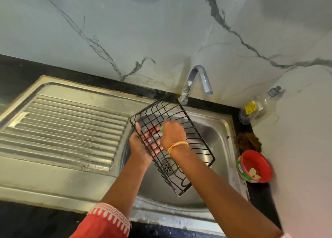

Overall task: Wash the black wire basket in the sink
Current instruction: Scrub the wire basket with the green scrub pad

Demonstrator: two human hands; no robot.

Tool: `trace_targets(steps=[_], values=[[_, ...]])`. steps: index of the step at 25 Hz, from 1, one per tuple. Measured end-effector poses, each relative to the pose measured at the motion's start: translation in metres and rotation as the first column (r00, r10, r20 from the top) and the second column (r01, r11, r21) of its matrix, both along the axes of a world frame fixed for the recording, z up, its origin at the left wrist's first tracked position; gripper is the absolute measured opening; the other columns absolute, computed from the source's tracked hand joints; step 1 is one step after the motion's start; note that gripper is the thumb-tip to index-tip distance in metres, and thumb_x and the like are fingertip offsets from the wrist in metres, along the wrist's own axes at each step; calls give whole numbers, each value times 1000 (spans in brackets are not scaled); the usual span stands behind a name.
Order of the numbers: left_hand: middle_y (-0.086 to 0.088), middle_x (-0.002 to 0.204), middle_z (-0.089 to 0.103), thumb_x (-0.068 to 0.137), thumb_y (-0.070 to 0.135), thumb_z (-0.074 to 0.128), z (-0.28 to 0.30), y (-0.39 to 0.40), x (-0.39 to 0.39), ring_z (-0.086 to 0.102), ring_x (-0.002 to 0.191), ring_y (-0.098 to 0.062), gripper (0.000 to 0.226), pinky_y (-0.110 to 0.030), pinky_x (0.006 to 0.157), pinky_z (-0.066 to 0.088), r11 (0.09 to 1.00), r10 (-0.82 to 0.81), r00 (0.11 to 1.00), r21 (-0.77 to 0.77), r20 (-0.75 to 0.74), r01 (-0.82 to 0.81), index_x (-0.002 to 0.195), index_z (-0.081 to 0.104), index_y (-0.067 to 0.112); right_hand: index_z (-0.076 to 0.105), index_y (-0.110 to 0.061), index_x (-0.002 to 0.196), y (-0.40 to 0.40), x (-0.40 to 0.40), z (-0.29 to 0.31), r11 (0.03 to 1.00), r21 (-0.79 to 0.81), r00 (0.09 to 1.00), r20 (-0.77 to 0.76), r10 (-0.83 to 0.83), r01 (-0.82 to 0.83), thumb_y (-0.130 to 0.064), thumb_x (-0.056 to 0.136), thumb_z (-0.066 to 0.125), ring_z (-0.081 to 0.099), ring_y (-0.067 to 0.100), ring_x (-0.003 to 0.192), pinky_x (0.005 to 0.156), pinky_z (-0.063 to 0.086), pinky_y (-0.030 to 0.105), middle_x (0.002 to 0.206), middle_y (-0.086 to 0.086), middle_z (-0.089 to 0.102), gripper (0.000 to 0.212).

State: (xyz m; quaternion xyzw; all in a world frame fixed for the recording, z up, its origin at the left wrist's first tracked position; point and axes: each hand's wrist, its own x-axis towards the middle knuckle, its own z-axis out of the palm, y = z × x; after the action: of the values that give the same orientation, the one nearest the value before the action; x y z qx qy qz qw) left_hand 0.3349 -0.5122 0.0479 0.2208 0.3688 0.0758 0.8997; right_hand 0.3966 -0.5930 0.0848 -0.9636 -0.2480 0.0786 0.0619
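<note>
Both hands work above the steel sink (213,130) — left hand (142,144) grips the black wire basket (172,144) tilted, right hand (173,132) pinches a green scrubber (161,128) against its mesh.

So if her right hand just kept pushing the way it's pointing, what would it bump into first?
Most likely the black wire basket itself: the right hand points into its mesh, gripping something green. Behind the wires lies the left hand, though depth is hard to judge.
</note>
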Motion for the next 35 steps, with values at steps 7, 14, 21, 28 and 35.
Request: trace_targets(steps=[7,14,21,28,35], values=[[-8,76,62,99,51,30,1,-7,11,63,66,-25,54,-31,61,51,982,131,989,-129,-70,-140,82,64,12,67,4,79,-33,6,-10,885,395,711,-694,112,247,-7,87,52,57,35,65,62,53,37,94,32,62,20],[-19,100,65,97,57,31,11,-19,12,63,90,-35,59,-44,69,50,982,17,981,-182,-195,-54,109,61,8,51,-15,83,-38,-9,21,929,368,920,-376,107,42,-45,99,37,57,10,60,58,40,31,70,-1,57,36],[-15,112,49,92,21,54,2,-18,13,49,106,-42,17,-72,91,40,932,-361,907,-59,-217,357,103,58,9,50,-22,76,-77,33,17,991,15,989,64,131,-132,-57,99,20,59,23,77,65,42,33,78,3,59,51],[-20,140,51,95,33,44,-7,36,-3,52,126,-35,50,-61,95,44,557,-811,579,196,-81,807,137,43,6,40,-25,57,-110,53,6,995,104,995,103,-7,-4,-58,98,19,51,20,60,57,36,31,60,-1,50,57],[2,117,60,101,32,45,13,-12,26,53,105,-9,29,-31,95,40,403,-379,914,862,-147,306,120,60,15,46,-17,55,-117,50,6,988,127,996,9,84,-84,-63,94,20,47,18,53,52,36,32,54,1,48,66]])
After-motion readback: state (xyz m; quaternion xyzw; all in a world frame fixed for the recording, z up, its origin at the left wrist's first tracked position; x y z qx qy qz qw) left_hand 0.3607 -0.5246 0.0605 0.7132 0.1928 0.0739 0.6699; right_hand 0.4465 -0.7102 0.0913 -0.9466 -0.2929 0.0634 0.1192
